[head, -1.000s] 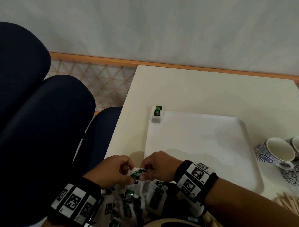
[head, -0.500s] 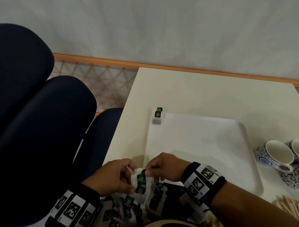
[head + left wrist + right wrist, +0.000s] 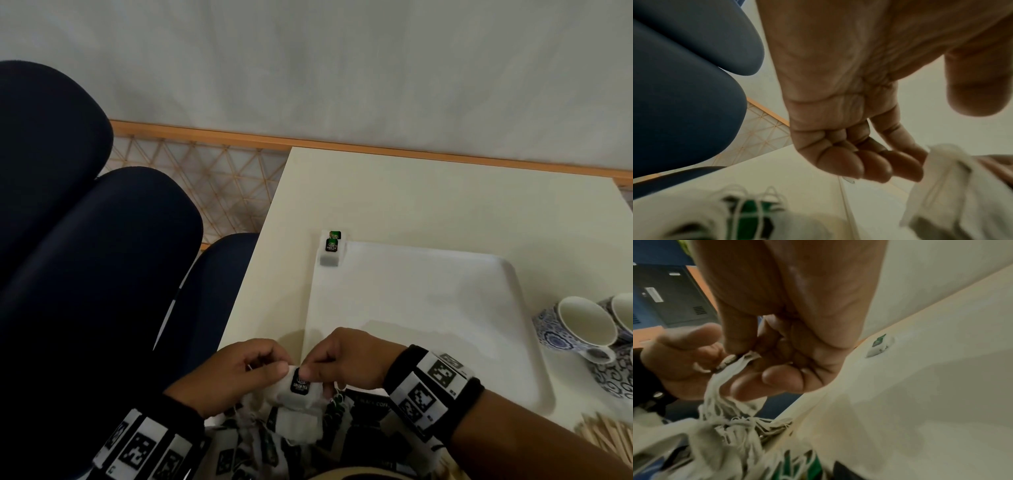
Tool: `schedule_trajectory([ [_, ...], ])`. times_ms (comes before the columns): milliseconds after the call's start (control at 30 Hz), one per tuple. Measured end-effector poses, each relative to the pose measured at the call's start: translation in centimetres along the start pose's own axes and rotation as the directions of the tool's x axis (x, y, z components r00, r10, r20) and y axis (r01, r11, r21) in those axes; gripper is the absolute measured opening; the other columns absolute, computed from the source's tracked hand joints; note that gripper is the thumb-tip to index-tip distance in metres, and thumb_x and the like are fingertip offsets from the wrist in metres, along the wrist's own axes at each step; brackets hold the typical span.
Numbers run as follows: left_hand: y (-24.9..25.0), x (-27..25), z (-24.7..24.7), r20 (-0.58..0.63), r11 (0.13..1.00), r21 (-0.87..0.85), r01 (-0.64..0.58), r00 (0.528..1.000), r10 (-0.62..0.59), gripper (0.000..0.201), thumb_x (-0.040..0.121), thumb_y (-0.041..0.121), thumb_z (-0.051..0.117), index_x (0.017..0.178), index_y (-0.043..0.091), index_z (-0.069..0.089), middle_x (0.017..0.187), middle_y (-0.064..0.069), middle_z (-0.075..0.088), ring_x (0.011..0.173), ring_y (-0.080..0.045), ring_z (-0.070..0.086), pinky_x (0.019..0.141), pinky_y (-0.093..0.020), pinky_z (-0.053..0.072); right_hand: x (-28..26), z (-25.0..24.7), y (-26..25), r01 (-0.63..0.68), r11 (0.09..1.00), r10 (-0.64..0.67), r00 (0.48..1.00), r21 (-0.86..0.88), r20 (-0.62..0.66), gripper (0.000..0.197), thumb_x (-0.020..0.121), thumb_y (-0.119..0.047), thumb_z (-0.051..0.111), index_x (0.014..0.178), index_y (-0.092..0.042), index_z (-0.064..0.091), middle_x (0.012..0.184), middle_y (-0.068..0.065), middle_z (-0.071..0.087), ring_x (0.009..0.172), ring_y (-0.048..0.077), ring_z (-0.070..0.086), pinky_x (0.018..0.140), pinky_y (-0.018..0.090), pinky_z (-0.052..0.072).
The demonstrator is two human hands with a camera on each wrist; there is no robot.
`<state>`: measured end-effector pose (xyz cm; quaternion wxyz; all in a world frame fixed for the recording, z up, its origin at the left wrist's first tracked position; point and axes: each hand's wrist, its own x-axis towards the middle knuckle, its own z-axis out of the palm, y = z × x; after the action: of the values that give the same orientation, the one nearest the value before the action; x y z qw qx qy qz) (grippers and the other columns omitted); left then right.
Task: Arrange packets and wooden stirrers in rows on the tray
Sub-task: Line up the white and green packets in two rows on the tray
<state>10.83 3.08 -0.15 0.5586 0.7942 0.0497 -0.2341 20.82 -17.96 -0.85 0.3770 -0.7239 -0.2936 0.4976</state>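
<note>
While the cream table (image 3: 428, 205) and the white tray (image 3: 428, 308) are lying where they were a second ago, the view is sitting slightly lower, so both are showing further down the picture. Dark blue chairs (image 3: 85, 274) are filling the left side. Two patterned cups (image 3: 582, 322) are standing just beside the tray's right edge, partly cut off by the frame.

Both hands are working together at the tray's near left corner, over a heap of tea packets (image 3: 274, 445) with tangled strings. Left hand (image 3: 236, 373) and right hand (image 3: 346, 359) are each pinching the same white tea packet (image 3: 301, 387) from opposite sides, fingers curled. A second ago its green label was lying tilted and sideways; now the dark label is facing up, standing upright with the packet's long axis running away from the person.

Another placed packet (image 3: 331, 251) is resting on the tray's far left corner, long axis also pointing away.

Wooden stirrers (image 3: 603, 435) are peeking in at the lower right, mostly cut off. Wrist views are blurred; the strings are hard to separate.
</note>
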Motion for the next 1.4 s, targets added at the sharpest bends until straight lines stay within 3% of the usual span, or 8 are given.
schedule_trajectory([
  [133,-0.1,-0.1,-0.2,-0.023,1.0,-0.006,0.014,1.0,-0.014,0.067,0.066,0.079,0.057,0.099,0.023,0.07,0.099,0.001,0.062,0.098,-0.021,0.059,0.092,-0.04,0.046,-0.2,-0.1,-0.4,0.026,1.0,-0.027,1.0,-0.008,-0.012,0.018,0.094,-0.039,0.059,0.093,-0.028,0.073,0.068,-0.003,0.067,0.064,-0.002,0.06,0.071,0.017,0.044],
  [267,1.2,0.7,-0.5,0.066,0.972,-0.23,0.05,0.997,-0.036,0.055,0.075,0.056,0.067,0.116,0.019,0.064,0.112,-0.012,0.065,0.11,-0.033,0.06,0.098,-0.05,0.046,-0.5,-0.9,-1.8,0.098,0.995,-0.096,0.991,0.023,-0.093,0.017,0.098,-0.032,0.054,0.086,-0.027,0.066,0.071,0.001,0.067,0.063,0.003,0.061,0.067,0.018,0.048],
  [400,3.2,2.9,-0.9,0.092,0.938,-0.347,0.002,0.995,0.032,0.036,0.089,0.027,0.063,0.119,0.007,0.06,0.11,-0.021,0.066,0.098,-0.032,0.065,0.081,-0.04,0.054,-0.1,-2.7,-3.4,0.154,0.988,-0.142,0.946,0.02,-0.291,0.019,0.1,-0.027,0.051,0.088,-0.018,0.063,0.067,-0.004,0.064,0.055,-0.001,0.059,0.061,0.017,0.05],
  [533,4.7,5.8,-0.6,-0.179,0.885,-0.465,-0.014,0.981,-0.079,0.018,0.094,0.002,0.052,0.106,-0.007,0.061,0.091,-0.018,0.069,0.077,-0.028,0.07,0.064,-0.026,0.057,0.8,-3.9,-3.2,0.194,0.96,-0.061,0.85,0.204,-0.524,0.024,0.087,-0.032,0.07,0.096,-0.013,0.059,0.069,0.0,0.067,0.058,0.007,0.063,0.059,0.024,0.053],
  [700,5.0,8.1,0.0,-0.353,0.849,-0.521,-0.086,0.928,-0.123,0.016,0.085,-0.002,0.063,0.101,-0.002,0.067,0.095,-0.019,0.072,0.083,-0.029,0.069,0.069,-0.027,0.058,1.9,-3.8,-1.6,0.202,0.9,0.072,0.805,0.386,-0.588,0.033,0.074,-0.026,0.083,0.09,-0.011,0.058,0.07,0.005,0.068,0.063,0.018,0.063,0.062,0.031,0.052],
  [933,4.6,9.3,0.8,-0.382,0.884,-0.459,-0.089,0.918,-0.105,0.03,0.073,-0.005,0.075,0.099,0.01,0.072,0.093,-0.011,0.075,0.086,-0.022,0.07,0.078,-0.032,0.057,2.7,-3.9,-0.5,0.257,0.818,0.151,0.768,0.515,-0.623,0.023,0.079,-0.027,0.079,0.085,-0.008,0.067,0.078,0.006,0.07,0.067,0.016,0.063,0.064,0.027,0.051],
  [1167,4.6,9.6,0.7,-0.317,0.786,-0.606,-0.12,0.943,-0.101,0.023,0.089,0.019,0.06,0.101,0.002,0.07,0.104,-0.014,0.072,0.097,-0.025,0.069,0.079,-0.03,0.058,2.9,-4.2,0.0,0.26,0.844,0.145,0.733,0.47,-0.665,0.014,0.083,-0.021,0.075,0.08,-0.011,0.067,0.073,0.003,0.067,0.065,0.01,0.061,0.061,0.023,0.047],
  [1400,4.6,9.9,0.8,-0.346,0.782,-0.611,-0.12,0.929,-0.127,0.022,0.095,0.008,0.053,0.088,-0.012,0.06,0.096,-0.019,0.071,0.09,-0.026,0.07,0.074,-0.029,0.059,3.0,-4.0,0.0,0.282,0.919,0.01,0.681,0.275,-0.732,0.029,0.082,-0.012,0.074,0.085,-0.022,0.048,0.079,0.005,0.062,0.062,0.016,0.061,0.058,0.023,0.048],
])
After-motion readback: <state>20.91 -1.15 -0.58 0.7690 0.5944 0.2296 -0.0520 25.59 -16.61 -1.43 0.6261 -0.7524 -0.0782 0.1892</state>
